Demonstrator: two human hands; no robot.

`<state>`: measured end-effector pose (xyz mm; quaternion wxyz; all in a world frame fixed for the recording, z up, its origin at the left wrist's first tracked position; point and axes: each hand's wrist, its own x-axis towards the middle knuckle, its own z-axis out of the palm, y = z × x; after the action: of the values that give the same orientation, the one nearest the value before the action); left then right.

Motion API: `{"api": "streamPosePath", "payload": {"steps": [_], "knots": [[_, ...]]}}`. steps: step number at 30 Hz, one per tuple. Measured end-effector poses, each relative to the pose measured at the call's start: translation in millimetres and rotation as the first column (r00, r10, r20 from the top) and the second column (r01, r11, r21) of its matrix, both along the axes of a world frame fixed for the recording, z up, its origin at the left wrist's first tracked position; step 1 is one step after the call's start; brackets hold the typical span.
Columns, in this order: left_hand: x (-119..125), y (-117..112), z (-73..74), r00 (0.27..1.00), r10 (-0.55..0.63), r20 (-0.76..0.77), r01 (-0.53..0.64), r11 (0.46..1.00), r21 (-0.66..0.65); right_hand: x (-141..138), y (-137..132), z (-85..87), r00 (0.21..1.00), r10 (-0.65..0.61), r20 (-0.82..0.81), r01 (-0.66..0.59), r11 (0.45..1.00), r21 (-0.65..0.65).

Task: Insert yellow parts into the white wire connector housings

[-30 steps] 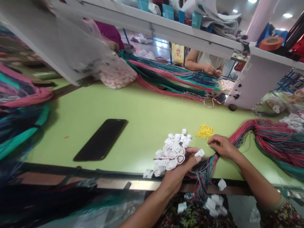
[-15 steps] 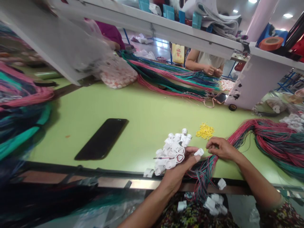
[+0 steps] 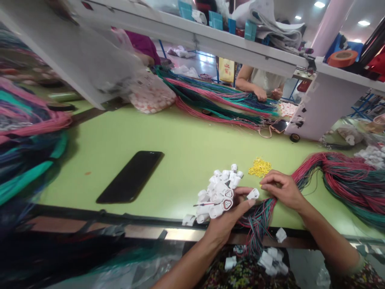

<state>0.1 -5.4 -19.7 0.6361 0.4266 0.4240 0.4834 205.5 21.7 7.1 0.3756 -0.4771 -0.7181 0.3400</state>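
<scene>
- Desk (image 3: 186, 140): green top, dark strip along the near edge.
- Connectors (image 3: 221, 188): white, heaped toward the near edge, right of the middle.
- Yellow bits (image 3: 260, 167): small loose pile, just beyond the connectors, to their right.
- Wires (image 3: 345, 176): red, green and dark, bunched at the right.
- Phone (image 3: 130, 177): black, aslant, left of the connectors, apart from them.
- Bag (image 3: 152, 93): clear, full of pale pieces, far side.
- Black tape (image 3: 294, 137): beside the upright panel (image 3: 323, 106).
- Shelf (image 3: 177, 26): holds papers (image 3: 267, 20), orange tape (image 3: 342, 58).
</scene>
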Motion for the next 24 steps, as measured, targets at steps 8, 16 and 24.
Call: {"api": "streamPosePath", "payload": {"steps": [8, 16, 24], "knots": [[0.4, -1.6, -5.5, 1.0, 0.001, -0.022, 0.001, 0.992, 0.125, -27.7, -40.6, 33.5, 0.999, -0.03, 0.026, 0.023, 0.972, 0.235], [0.6, -3.6, -7.0, 0.997, 0.046, -0.068, -0.026, 0.962, 0.272, -25.0, -44.7, 31.4, 0.993, -0.023, 0.112, -0.014, 0.948, 0.317], [1.9, -6.7, 0.5, 0.993, 0.049, -0.109, -0.016, 0.956, 0.292, -27.7, -45.6, 33.0, 0.996, -0.029, 0.087, 0.002, 0.955, 0.296]]}}
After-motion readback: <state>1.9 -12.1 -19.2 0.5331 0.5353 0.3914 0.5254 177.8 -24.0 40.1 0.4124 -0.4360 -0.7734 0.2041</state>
